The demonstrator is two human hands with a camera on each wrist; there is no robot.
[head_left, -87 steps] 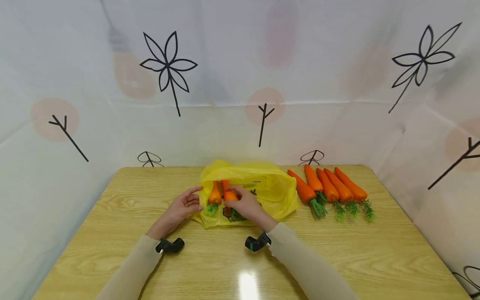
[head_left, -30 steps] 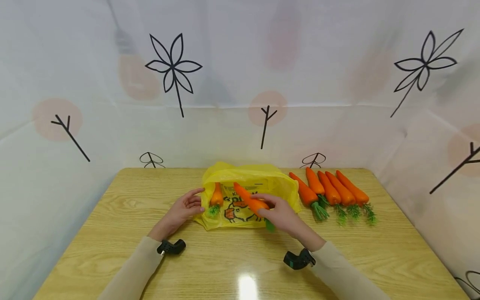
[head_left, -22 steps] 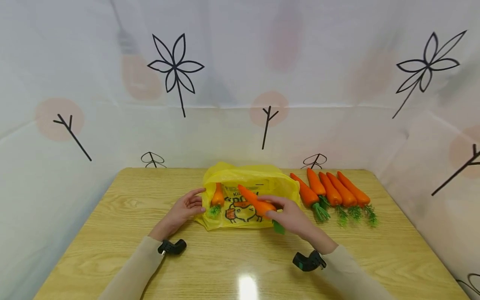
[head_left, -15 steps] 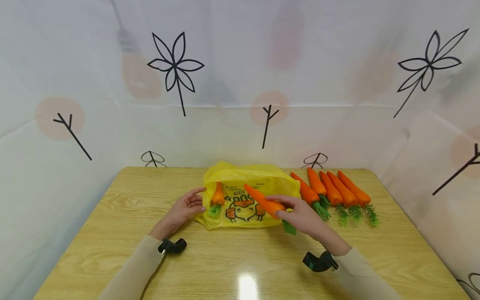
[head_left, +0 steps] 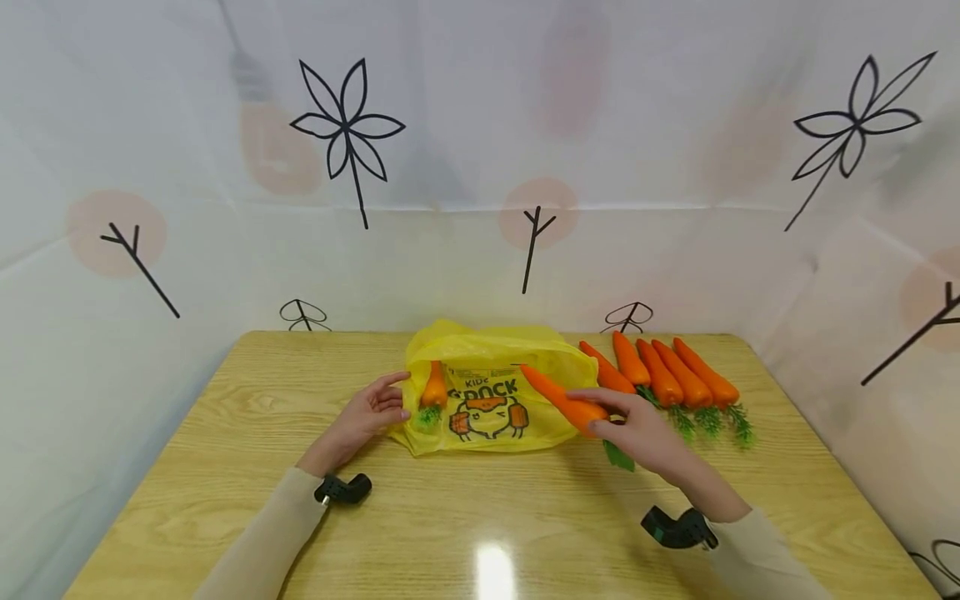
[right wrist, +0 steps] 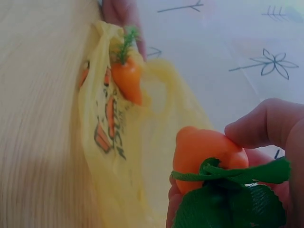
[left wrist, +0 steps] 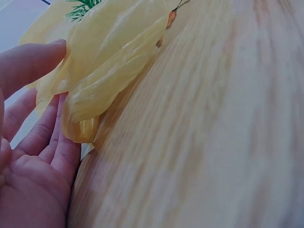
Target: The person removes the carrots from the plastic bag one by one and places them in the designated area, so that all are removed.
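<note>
A yellow plastic bag (head_left: 487,429) with a printed cartoon lies on the table, its mouth facing me. My left hand (head_left: 371,412) holds the bag's left edge, thumb on one side of the film and fingers on the other in the left wrist view. One carrot with feathery green leaves (head_left: 434,388) rests inside at the bag's left. My right hand (head_left: 645,429) grips another carrot (head_left: 562,397) near its thick end, tip pointing up and left, in front of the bag's right side. Broad green leaves (right wrist: 230,206) hang from that carrot in the right wrist view.
Several carrots (head_left: 682,379) lie side by side at the table's back right, green tops toward me; the leftmost is partly hidden by the bag and right hand. A patterned white cloth (head_left: 450,267) stands behind the wooden table (head_left: 420,517).
My right hand has drawn the carrot out from among those at the bag's left and carried it right, to the front of the bag's right side. The left hand has stayed put.
</note>
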